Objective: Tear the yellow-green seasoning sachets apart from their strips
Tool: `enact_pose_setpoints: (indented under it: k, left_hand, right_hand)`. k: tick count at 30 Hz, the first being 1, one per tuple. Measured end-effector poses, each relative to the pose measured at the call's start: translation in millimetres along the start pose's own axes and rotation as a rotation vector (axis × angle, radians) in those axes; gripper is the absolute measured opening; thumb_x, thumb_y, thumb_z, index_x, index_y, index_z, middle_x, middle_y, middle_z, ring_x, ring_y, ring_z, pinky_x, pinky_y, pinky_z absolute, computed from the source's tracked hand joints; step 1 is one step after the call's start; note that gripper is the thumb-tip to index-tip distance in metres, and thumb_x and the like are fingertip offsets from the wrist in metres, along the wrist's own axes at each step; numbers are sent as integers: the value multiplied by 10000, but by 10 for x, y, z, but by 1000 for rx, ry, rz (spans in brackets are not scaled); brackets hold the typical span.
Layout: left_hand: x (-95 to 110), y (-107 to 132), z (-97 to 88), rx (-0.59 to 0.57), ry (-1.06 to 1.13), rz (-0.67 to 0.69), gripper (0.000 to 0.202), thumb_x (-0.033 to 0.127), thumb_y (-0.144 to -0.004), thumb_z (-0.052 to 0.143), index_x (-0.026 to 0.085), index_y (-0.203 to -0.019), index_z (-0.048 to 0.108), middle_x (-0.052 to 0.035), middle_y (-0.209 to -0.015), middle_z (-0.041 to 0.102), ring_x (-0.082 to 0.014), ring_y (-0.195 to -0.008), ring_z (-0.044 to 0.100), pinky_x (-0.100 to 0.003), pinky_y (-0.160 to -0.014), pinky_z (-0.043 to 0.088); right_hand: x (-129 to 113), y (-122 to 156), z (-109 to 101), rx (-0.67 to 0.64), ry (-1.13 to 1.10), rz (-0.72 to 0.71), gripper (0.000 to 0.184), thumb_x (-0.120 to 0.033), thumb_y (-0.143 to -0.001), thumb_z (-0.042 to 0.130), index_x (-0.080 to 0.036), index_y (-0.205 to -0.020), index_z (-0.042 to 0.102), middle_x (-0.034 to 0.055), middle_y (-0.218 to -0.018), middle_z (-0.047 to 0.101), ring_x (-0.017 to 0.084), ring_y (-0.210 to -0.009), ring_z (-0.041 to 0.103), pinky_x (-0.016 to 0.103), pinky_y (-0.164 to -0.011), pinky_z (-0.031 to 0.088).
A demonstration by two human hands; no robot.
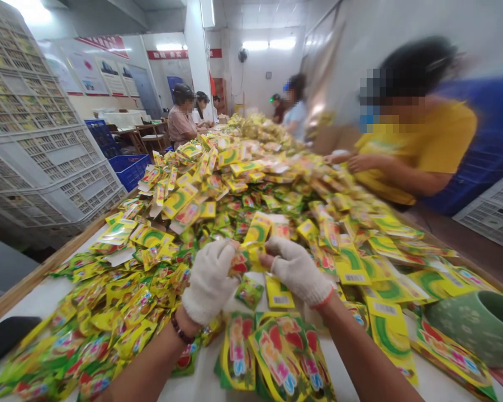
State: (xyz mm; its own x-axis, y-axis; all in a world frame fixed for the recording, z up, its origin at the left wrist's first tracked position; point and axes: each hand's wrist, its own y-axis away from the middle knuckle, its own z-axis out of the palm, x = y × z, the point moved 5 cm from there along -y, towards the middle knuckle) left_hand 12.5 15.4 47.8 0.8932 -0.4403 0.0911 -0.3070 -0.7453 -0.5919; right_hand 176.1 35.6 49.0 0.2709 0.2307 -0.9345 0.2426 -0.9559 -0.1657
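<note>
Your left hand [209, 279], in white knit glove, pinches small packet [246, 258] at its left edge. Your right hand [297, 271], gloved too, pinches same packet from right. Both grips narrow, fingers closed on it. Packet sits between your hands, just above table [37, 296], near middle. Yellow-green packet heap [243, 178] covers table from near edge to far end. Green cup [473, 326] at near right. White crates [46, 167] stacked at left. Person in yellow shirt [427, 145] at right side, hand on heap.
</note>
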Motion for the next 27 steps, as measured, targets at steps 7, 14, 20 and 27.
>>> enact_pose_setpoints:
  k: [7, 14, 20, 27]
  left_hand:
    - [41, 32, 8, -16, -7, 22, 440, 177, -659, 632, 170, -1093, 558, -104, -1023, 597, -287, -977, 539, -417, -869, 476]
    - [76, 33, 22, -79, 35, 1, 441, 205, -676, 626, 171, -1108, 545, -102, -1052, 597, -284, -1007, 537, -415, -896, 467]
    - [32, 45, 21, -96, 0, -95, 389, 235, -684, 638, 171, -1060, 562, -100, -1012, 596, -286, -970, 549, -403, -854, 481]
    - [94, 55, 1, 8, 10, 63, 525, 198, -664, 665, 151, -1172, 540, -112, -1066, 614, -294, -1008, 551, -422, -877, 480]
  right_hand:
    - [-115, 49, 32, 135, 331, -150, 176, -209, -804, 527, -185, -638, 581, 2, -660, 564, 150, -658, 513, 255, -615, 390]
    - [-133, 89, -1, 266, 375, -154, 130, -189, -780, 534, -193, -651, 550, -15, -622, 525, 135, -601, 467, 244, -566, 355]
    - [-95, 79, 69, 125, 200, -62, 227, -257, -838, 473, -193, -631, 540, -31, -560, 485, 116, -527, 431, 230, -506, 340]
    - [-84, 61, 41, 160, 280, -85, 172, -252, -775, 556, -180, -618, 556, -41, -543, 455, 108, -534, 412, 216, -502, 337]
